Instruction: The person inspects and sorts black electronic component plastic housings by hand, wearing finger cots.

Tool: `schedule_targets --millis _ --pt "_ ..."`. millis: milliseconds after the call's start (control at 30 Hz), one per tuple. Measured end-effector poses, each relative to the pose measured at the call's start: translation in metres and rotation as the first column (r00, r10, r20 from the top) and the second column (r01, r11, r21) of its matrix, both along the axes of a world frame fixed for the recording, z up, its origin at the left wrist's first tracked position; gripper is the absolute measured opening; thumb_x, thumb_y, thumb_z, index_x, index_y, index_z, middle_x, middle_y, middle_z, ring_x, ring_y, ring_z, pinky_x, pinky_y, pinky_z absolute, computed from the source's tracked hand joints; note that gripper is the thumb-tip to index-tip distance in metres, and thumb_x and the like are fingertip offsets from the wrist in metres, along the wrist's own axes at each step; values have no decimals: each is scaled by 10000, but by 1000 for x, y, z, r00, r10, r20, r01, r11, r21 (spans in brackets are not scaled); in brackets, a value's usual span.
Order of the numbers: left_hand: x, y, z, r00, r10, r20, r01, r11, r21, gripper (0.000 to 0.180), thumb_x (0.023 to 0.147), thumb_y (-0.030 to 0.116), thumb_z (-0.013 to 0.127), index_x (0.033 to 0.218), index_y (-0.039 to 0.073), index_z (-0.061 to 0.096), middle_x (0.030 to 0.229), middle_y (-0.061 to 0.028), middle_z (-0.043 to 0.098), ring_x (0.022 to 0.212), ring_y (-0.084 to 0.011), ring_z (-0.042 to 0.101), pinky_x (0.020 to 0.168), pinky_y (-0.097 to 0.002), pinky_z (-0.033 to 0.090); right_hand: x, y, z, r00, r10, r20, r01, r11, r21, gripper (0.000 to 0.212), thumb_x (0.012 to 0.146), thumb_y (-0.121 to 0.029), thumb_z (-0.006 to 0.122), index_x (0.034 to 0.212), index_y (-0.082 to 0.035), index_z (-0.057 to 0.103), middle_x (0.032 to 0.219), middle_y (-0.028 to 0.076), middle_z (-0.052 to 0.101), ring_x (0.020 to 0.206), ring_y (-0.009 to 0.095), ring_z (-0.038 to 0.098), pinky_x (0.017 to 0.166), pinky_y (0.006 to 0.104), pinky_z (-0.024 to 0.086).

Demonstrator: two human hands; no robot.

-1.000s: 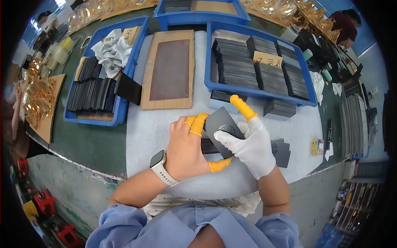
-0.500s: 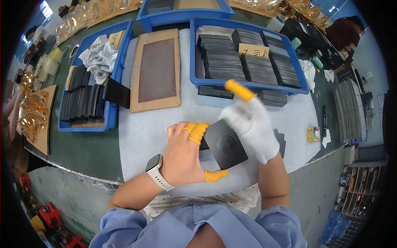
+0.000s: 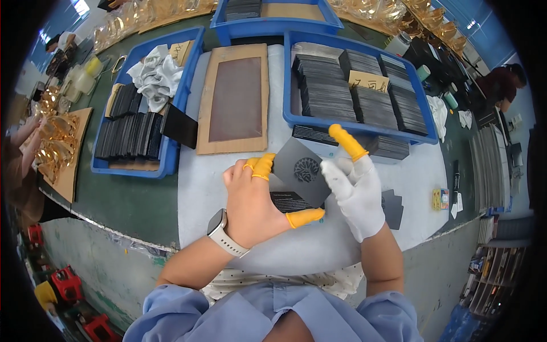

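A black square card (image 3: 302,172) with a round dark emblem is tilted up between my hands. My right hand (image 3: 359,196), in a white glove with a yellow finger cot, pinches its right edge, the index finger stretched out away from it. My bare left hand (image 3: 253,199) wears yellow finger cots and a watch (image 3: 217,222). It spans a small black-topped box (image 3: 288,202) with pale print, thumb at the near edge, fingers by the card's left corner. The card hides part of this box. More black cards (image 3: 392,208) lie beside my right hand.
A blue bin (image 3: 360,130) of stacked black cards stands ahead right, with another printed box (image 3: 313,135) before it. At left, a blue bin (image 3: 165,162) holds cards and white cloths (image 3: 156,77). A cardboard-framed brown panel (image 3: 238,98) lies between. People work at both sides.
The card has moved up and left and tilted, baring more of the printed box under it. My right hand has come closer in view, its finger no longer blurred. The whole view has shifted slightly.
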State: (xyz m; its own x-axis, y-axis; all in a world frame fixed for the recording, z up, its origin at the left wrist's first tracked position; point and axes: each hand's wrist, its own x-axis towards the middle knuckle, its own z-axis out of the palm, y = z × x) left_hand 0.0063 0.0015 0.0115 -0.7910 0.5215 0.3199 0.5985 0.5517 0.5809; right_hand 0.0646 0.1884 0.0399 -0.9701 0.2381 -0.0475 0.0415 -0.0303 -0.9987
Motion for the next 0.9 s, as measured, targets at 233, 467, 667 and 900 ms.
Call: schedule_targets --millis 233,467,667,900 --pt "-18 -11 -4 979 -168 114 135 957 256 1055 541 461 997 1400 32 560 1257 -136 615 1095 -343 552 1004 -443 431 -1 13 -5 996 -86 -22 89 965 247 483 1064 -130 605 1522 -53 472 799 -84 468 705 9 404 637 194 360" --pt "-26 -13 -5 952 -298 -63 304 943 134 963 517 464 993 1314 45 650 1243 -129 635 1111 -332 573 979 -417 472 -1 18 -4 997 -22 80 10 989 149 459 1067 -143 604 1507 -65 504 813 -94 478 704 5 398 636 190 362" --pt "-25 -11 -5 955 -280 -100 294 938 186 873 533 471 980 1247 60 688 1155 -112 646 1042 -334 566 959 -414 473 0 17 -5 989 -120 -92 135 974 182 393 1086 -170 573 1461 -55 564 894 -103 519 752 -5 416 683 169 383" --pt "-25 -12 -8 949 -271 -160 301 928 218 882 499 493 979 1206 43 701 1115 -101 655 1000 -322 578 932 -413 481 1 14 -6 977 -183 -108 199 966 163 383 1091 -172 566 1456 -56 569 905 -100 529 768 -9 433 712 160 390"
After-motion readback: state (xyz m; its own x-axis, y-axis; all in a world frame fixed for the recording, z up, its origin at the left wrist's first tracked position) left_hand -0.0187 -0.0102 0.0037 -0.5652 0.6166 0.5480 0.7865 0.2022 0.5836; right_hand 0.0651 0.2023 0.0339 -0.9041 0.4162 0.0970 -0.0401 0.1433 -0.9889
